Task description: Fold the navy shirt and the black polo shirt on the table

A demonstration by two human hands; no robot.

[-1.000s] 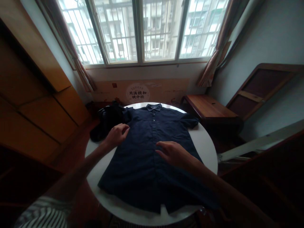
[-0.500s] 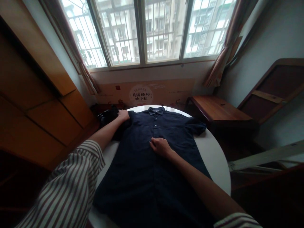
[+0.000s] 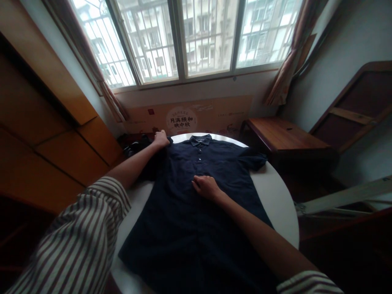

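So the right hand (image 3: pixel 207 187) is loosely curled, knuckles up, low over the middle of the shirt (image 3: pixel 183 228), right around the button line. I don't see anything in it, but the fingertips are tucked under, so can't tell if they've got a pinch of cloth. The left hand (image 3: pixel 161 139) is way out at the far left, bent fingers right at the shirt's sleeve on that side. Its grip is mostly hidden, so can't say whether it's got hold of the fabric.

The shirt itself is dark navy, matte woven-looking cloth, spread out collar-away on the round table (image 3: pixel 284 204). Pointy fold-down collar (image 3: pixel 200 141), tiny pale buttons (image 3: pixel 200 159) below it, soft wrinkles across the chest, and the short sleeve on the right (image 3: pixel 255 160) is kinda rumpled. The tabletop is smooth and white, with a glossy shine at the far edge. By the left forearm there's a dark bundle (image 3: pixel 150 167), too murky to make out. The person's striped sleeve (image 3: pixel 104 204) is bunched up near the elbow.

Further out: a reddish-brown wooden bench (image 3: pixel 284 134) with a flat top, a tan printed panel (image 3: pixel 226 110) under the barred window (image 3: pixel 211 36), droopy gathered curtains, and flat-fronted orangey-brown cabinets (image 3: pixel 61 143) over on the left.
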